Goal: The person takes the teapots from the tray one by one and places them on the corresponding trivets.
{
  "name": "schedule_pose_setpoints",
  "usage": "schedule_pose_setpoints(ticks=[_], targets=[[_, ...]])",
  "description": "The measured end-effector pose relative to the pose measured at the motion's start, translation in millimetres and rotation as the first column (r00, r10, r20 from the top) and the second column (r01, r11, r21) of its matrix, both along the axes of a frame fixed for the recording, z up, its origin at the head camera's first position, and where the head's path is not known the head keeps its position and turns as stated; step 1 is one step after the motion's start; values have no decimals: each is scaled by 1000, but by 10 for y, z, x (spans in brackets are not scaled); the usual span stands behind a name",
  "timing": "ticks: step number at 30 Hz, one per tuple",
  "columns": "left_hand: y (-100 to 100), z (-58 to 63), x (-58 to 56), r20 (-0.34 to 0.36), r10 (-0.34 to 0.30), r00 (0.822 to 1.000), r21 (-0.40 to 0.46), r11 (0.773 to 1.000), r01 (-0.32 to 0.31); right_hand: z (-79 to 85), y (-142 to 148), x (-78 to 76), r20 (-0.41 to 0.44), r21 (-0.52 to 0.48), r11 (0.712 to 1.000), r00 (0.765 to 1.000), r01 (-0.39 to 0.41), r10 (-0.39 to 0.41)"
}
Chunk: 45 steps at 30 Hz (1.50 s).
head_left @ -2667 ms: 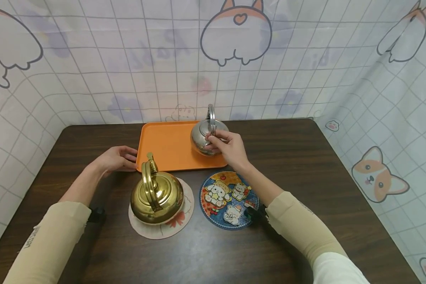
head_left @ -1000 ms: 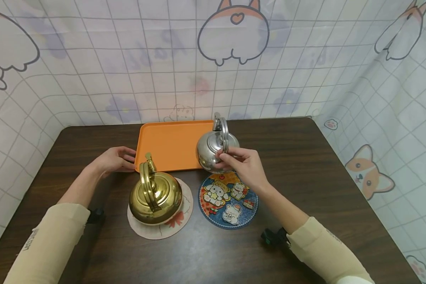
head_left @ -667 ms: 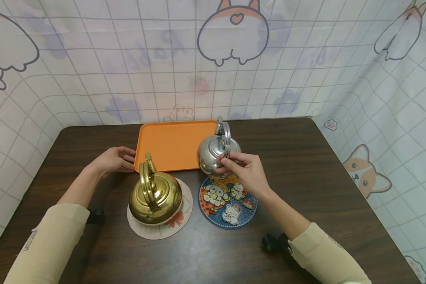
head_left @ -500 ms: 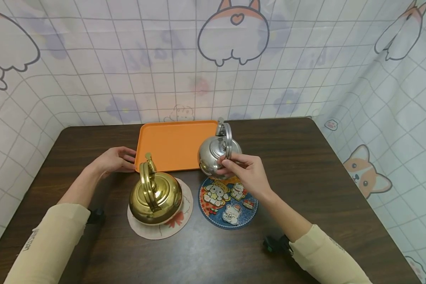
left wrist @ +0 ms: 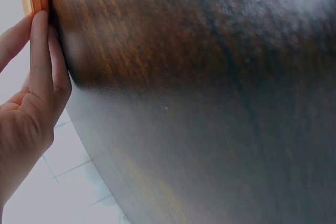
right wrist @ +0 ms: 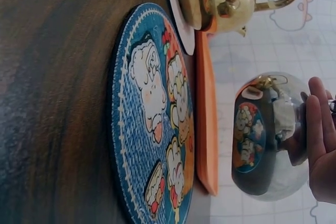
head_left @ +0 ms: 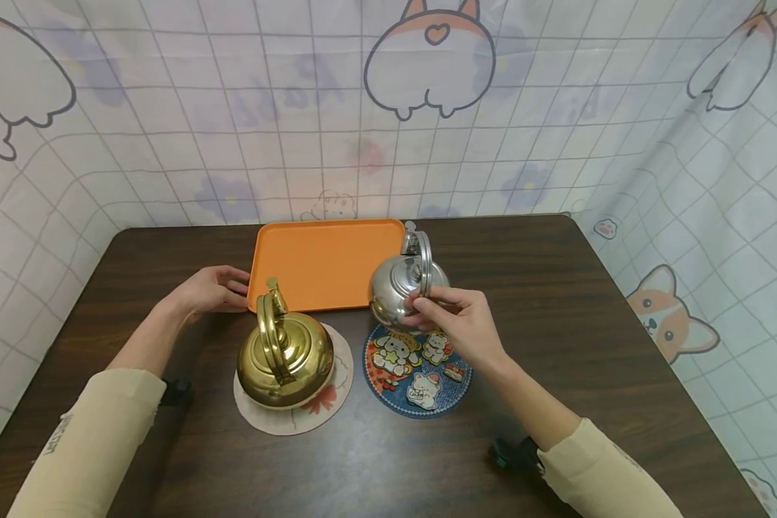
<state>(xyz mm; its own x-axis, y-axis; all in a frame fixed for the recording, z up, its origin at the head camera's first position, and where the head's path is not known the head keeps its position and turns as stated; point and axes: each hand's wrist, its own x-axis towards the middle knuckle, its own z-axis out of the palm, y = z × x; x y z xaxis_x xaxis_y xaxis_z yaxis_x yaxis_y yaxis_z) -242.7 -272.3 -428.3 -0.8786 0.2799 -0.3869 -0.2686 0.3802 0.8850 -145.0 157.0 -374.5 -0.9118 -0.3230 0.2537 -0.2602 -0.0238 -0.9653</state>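
My right hand pinches the near end of the handle of a silver kettle. The kettle hangs in the air by the near right corner of the orange tray, partly over the round blue cartoon mat. In the right wrist view, the silver kettle is raised above the table, its round body mirroring the mat. My left hand touches the tray's near left corner with extended fingers; the left wrist view shows the fingertips at the orange rim.
A gold kettle stands on a round pale mat with a red flower, just in front of the tray's left part. The dark wooden table backs onto a white grid-patterned curtain.
My right hand has lifted the silver kettle off the tray's right side and carried it right and nearer, toward the blue mat. The left hand has stayed at the tray's corner.
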Motion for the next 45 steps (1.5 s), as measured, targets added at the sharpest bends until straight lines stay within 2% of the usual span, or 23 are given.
schedule_pose_setpoints(ticks=[4,8,13,22,38,45], targets=[[0,6,4,3,-1,1000,1,1000,1,-109,47,-28,16,-2,1000,1000,10,-10],[-4,5,6,5,0,1000,4,1000,0,-150,71,-24,8,0,1000,1000,18,-18],[-13,-2,1,-1,-3,1000,2,1000,3,-164,94,1,-1,-5,1000,1000,9,-9],[-21,-19,5,5,0,1000,-2,1000,0,-177,154,78,32,-36,999,999,14,-13],[-11,3,2,-1,-7,1000,0,1000,7,-226,239,221,34,-6,1000,999,2,-2],[-12,-11,-8,-4,-10,1000,1,1000,10,-259,258,290,39,-53,999,999,-8,10]])
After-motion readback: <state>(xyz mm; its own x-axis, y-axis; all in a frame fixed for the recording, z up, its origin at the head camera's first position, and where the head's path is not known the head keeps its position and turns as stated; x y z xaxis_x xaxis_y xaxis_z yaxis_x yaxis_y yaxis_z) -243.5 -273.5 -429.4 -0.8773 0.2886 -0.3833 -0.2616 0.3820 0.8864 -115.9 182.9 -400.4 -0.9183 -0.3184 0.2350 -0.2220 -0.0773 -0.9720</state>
